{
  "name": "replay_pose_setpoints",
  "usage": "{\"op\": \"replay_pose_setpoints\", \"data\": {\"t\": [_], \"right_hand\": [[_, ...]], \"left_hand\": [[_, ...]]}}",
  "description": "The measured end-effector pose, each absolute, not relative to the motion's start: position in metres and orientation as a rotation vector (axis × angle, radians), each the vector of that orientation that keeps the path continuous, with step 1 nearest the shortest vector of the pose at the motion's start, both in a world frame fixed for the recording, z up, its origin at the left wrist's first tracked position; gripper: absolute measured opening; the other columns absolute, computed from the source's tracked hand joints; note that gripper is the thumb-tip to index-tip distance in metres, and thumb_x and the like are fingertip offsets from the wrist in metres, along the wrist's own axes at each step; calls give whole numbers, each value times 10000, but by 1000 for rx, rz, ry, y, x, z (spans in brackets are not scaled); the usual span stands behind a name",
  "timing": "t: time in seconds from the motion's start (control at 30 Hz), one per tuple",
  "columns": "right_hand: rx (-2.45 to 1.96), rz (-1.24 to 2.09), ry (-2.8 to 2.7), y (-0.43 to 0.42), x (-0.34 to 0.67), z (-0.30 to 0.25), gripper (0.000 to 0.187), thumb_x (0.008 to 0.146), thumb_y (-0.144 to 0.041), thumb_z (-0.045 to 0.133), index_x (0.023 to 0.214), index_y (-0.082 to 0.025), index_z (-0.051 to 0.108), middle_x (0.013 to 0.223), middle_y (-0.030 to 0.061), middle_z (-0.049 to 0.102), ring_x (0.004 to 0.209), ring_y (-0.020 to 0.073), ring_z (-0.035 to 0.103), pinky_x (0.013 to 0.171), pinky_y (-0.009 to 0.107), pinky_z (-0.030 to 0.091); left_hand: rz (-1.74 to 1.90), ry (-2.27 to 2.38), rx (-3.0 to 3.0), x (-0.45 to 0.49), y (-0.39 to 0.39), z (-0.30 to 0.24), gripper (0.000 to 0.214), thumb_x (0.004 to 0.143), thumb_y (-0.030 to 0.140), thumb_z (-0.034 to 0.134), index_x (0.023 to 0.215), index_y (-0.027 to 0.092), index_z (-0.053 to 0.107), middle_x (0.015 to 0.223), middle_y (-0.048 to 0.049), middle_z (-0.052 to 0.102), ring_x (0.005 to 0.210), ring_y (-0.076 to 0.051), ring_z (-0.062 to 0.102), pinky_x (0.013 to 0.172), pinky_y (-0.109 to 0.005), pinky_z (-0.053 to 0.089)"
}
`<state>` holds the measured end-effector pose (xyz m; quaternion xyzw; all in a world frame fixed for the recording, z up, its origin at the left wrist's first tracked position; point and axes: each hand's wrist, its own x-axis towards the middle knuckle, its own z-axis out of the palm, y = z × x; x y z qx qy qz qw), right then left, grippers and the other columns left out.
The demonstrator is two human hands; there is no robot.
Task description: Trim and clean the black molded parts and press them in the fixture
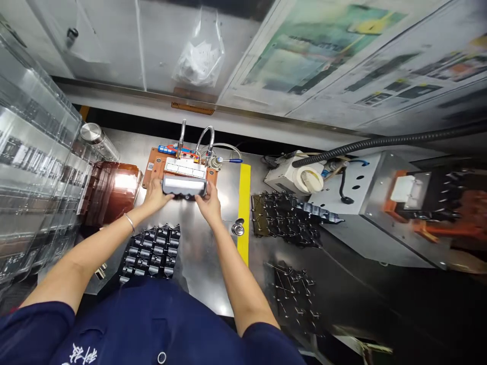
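Observation:
Between my two hands is a dark rectangular part with a pale, shiny top (184, 186), held by its ends right in front of an orange-brown fixture (151, 170). My left hand (155, 194) is closed on its left end, thumb along the near edge. On the right end, my right hand (210, 203) grips it the same way. Just behind the part lies a white plate with dotted lines (185, 168) on the fixture. Bent metal tubes (205, 136) and a blue-handled valve (230, 160) rise at the fixture's back. Whether the part touches the fixture I cannot tell.
Black moulded parts (154, 251) lie in rows near my left forearm. More black parts (285, 218) sit right of a yellow strip (244, 213). A small round metal object (238, 227) stands beside the strip. Clear trays (34, 167) are stacked left; a metal machine (380, 213) stands right.

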<state>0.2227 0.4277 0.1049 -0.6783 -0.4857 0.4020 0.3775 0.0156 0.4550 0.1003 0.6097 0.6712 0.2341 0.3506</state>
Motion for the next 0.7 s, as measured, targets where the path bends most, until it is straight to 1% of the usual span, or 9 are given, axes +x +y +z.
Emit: {"op": "replay_pose_setpoints", "data": {"t": [0.07, 0.17, 0.27, 0.33, 0.43, 0.5, 0.6, 0.63, 0.7], "right_hand": [[-1738, 1031, -1183, 399, 222, 111, 788, 697, -292, 638, 1415, -188, 330, 1320, 188, 542, 1009, 220, 650, 827, 365, 545], [-1647, 1016, -1177, 360, 220, 129, 799, 710, -317, 625, 1431, -236, 291, 1345, 167, 509, 1141, 237, 584, 881, 391, 530], [-1513, 961, -1271, 327, 214, 148, 777, 740, -305, 613, 1431, -270, 259, 1355, 142, 483, 1277, 234, 476, 981, 417, 481], [-1436, 935, -1326, 311, 208, 160, 749, 760, -298, 605, 1420, -277, 252, 1363, 139, 466, 1285, 233, 468, 1001, 432, 472], [-1359, 818, -1405, 295, 203, 177, 630, 794, -297, 574, 1370, -259, 320, 1310, 139, 491, 1223, 231, 519, 983, 432, 486], [-1369, 660, -1502, 291, 206, 189, 474, 797, -303, 572, 1253, -245, 458, 1211, 126, 547, 1152, 238, 554, 962, 436, 486], [-1506, 520, -1764, 292, 212, 205, 210, 800, -314, 570, 983, -223, 617, 941, 88, 632, 961, 245, 604, 860, 413, 494], [-1585, 562, -1867, 294, 212, 209, 193, 809, -304, 559, 966, -217, 632, 855, 72, 642, 880, 237, 615, 803, 388, 494], [-1762, 742, -2033, 293, 203, 217, 276, 838, -258, 525, 1093, -197, 613, 768, 50, 659, 755, 219, 620, 702, 336, 470]], "left_hand": [[606, 1661, 1456, 13, 426, 108, 753, 617, 373, 790, 1214, 134, 398, 1244, -243, 544, 1226, -354, 499, 987, -488, 415], [637, 1532, 1226, 5, 388, 126, 665, 717, 409, 710, 1232, 162, 368, 1124, -177, 628, 1037, -287, 633, 876, -437, 496], [800, 1439, 1182, -4, 357, 146, 582, 714, 307, 707, 1206, 178, 425, 1146, -134, 637, 1006, -230, 647, 871, -377, 511], [849, 1449, 1230, -9, 336, 159, 510, 676, 242, 723, 1129, 183, 496, 1065, -89, 667, 976, -216, 655, 866, -355, 517], [895, 1553, 1337, -20, 306, 174, 367, 676, 206, 708, 1003, 191, 542, 940, -53, 685, 911, -217, 669, 840, -366, 536], [1041, 1578, 1535, -30, 289, 182, 314, 705, 178, 673, 990, 200, 541, 1023, -83, 679, 1008, -234, 649, 902, -407, 519], [1281, 1425, 1991, -47, 272, 195, 315, 749, 74, 568, 1034, 205, 535, 1129, -115, 661, 1175, -244, 573, 988, -476, 473], [1324, 1345, 2133, -52, 268, 199, 347, 751, 36, 534, 1057, 201, 532, 1135, -118, 661, 1201, -242, 556, 986, -485, 477], [1353, 1220, 2340, -58, 262, 207, 426, 752, -17, 481, 1121, 194, 518, 1156, -122, 656, 1240, -235, 525, 972, -482, 496]]}}
